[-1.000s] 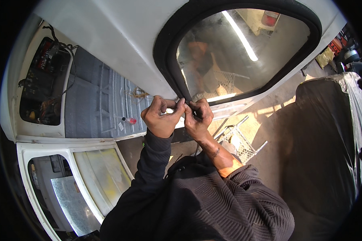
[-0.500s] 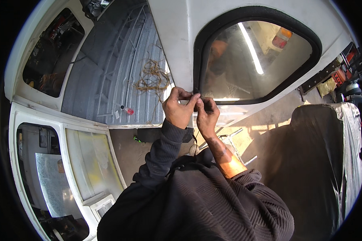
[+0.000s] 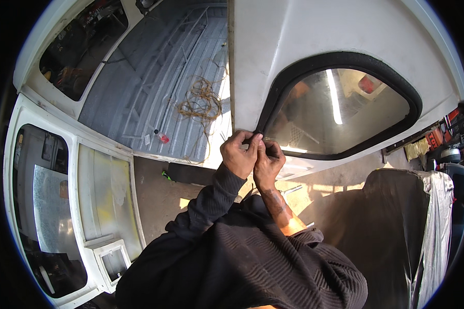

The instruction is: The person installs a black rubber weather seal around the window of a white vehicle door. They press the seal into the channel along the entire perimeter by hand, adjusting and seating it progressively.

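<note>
The window (image 3: 350, 113) in the white vehicle panel has a thick black rubber window seal (image 3: 417, 98) around its glass. At the seal's lower left corner, my left hand (image 3: 238, 156) is closed in a pinch, its thumb and forefinger pressed on the rubber. Right beside it, my right hand (image 3: 269, 165) is also closed, with its thumb and fingers bunched against the same corner. The two thumbs nearly touch. My fingers cover that bit of the seal, so any small piece between them is hidden.
On the ribbed grey load floor (image 3: 154, 103) at the left lie a tangled brown cord (image 3: 201, 100) and a small bottle with red contents (image 3: 162, 137). An open white door (image 3: 77, 206) stands at the near left. A covered bulky object (image 3: 392, 226) stands at the right.
The view has shifted, so the window and panel sit lower in the picture. Both hands stay pinched at the same corner of the seal.
</note>
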The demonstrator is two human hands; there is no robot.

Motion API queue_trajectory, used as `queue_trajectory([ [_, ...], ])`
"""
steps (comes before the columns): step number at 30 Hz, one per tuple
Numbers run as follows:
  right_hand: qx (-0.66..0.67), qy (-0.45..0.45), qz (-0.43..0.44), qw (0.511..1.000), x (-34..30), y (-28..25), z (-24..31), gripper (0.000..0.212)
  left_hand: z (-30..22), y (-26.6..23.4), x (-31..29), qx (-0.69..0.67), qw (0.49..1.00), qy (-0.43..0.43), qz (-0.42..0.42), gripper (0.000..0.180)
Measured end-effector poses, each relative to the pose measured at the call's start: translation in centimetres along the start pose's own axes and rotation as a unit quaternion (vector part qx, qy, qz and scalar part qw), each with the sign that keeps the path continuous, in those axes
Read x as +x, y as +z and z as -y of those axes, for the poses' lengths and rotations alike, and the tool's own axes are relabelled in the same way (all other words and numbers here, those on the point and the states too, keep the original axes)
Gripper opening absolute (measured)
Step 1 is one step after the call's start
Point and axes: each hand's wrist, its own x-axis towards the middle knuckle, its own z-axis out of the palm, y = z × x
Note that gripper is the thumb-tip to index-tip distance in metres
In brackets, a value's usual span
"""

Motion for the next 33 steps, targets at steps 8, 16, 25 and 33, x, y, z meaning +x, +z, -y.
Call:
queue_trajectory([
  [8,0.004,0.002,-0.023,1.0,0.5,0.7,1.8,0.012,-0.9,-0.1,0.9,0.005,0.997,0.07,-0.03,0.014],
  [16,0.008,0.017,-0.014,1.0,0.5,0.5,2.3,0.017,-1.1,-0.2,1.2,0.012,0.994,0.102,-0.022,0.016],
  [25,-0.1,-0.087,0.049,0.99,-0.3,-0.8,-2.5,0.024,-1.1,0.2,1.2,0.013,0.993,0.114,-0.04,0.019],
  [33,-0.14,-0.11,0.068,0.982,0.3,-1.0,-3.8,0.023,-1.0,0.3,1.3,0.019,0.992,0.114,-0.04,0.017],
])
